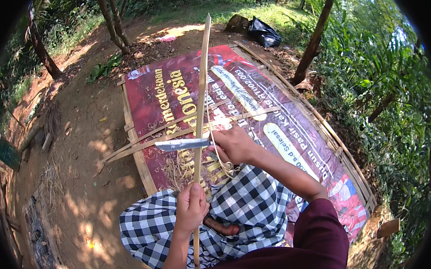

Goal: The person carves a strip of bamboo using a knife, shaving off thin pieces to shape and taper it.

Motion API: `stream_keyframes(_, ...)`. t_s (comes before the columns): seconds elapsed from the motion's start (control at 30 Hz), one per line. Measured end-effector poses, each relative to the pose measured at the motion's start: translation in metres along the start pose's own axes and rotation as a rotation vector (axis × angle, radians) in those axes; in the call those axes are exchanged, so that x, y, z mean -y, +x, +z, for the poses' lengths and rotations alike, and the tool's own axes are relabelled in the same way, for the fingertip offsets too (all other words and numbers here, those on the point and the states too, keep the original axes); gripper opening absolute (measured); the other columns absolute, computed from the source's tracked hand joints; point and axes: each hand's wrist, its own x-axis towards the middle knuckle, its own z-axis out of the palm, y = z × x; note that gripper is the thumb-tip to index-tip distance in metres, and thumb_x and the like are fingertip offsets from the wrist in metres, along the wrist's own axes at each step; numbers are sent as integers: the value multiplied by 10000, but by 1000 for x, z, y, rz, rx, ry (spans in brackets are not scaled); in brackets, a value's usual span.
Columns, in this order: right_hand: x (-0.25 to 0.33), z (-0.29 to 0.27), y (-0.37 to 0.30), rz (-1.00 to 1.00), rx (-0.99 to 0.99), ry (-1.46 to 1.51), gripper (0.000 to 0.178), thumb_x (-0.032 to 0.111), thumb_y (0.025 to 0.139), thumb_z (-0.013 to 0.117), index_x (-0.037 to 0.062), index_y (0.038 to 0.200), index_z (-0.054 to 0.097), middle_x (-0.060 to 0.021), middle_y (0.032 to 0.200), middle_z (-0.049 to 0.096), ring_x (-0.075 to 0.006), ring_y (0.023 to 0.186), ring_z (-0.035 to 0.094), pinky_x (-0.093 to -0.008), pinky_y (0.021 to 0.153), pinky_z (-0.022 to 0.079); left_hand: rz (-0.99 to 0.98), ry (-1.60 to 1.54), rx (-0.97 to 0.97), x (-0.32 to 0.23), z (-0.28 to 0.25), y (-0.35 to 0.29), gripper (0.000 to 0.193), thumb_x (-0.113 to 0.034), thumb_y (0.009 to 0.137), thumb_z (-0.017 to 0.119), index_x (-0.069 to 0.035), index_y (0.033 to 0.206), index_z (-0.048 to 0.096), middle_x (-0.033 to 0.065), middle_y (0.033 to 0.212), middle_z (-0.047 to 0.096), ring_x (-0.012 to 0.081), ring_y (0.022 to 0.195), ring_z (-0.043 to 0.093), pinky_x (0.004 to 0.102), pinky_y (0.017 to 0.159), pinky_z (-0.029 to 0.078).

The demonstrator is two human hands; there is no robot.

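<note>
A long, pale bamboo strip stands almost straight up the view, with its pointed tip at the far end. Around its lower part my left hand is closed, thumb uppermost. My right hand grips a knife, whose handle is hidden in the fingers. The blade points left and crosses the strip just above my left hand. A thin curled shaving hangs by my right hand, and more shavings lie below the blade.
I sit with a black-and-white checked cloth over my legs, on a low platform covered by a dark red printed banner. Several split bamboo strips lie across it. Beyond are a black plastic bag, a stump and tree trunks.
</note>
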Motion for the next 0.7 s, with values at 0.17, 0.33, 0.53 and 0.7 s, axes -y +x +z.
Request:
stream_keyframes(0.17,-30,-13,18,-17,-87,-225,315,380,918,495,69,870,494,-109,532,506,-306,463,546,-427,433,425,-42,56,36,25,-10,-46,379,-328,1021,327,-73,745,378,-13,460,303,62,309,254,219,304,219)
stream_keyframes(0.33,-225,-131,25,758,-798,-442,405,355,967,410,17,811,570,-261,733,608,-436,722,614,-511,623,465,75,428,200,41,21,-102,374,-256,1010,381,-63,690,387,-25,479,313,55,390,306,227,395,265)
stream_keyframes(0.53,-200,-102,-12,876,-589,-180,465,411,970,413,-12,893,589,-243,757,611,-418,757,600,-475,692,443,-20,108,-100,59,-25,-112,353,-208,1016,357,-48,702,383,-17,502,333,42,393,290,208,374,268)
stream_keyframes(0.7,-163,-30,-57,864,-134,-108,448,381,957,446,-34,831,562,-257,733,595,-409,697,582,-475,651,426,29,239,-159,50,-36,-94,353,-216,1017,367,-48,707,396,-22,514,342,34,393,288,206,362,265)
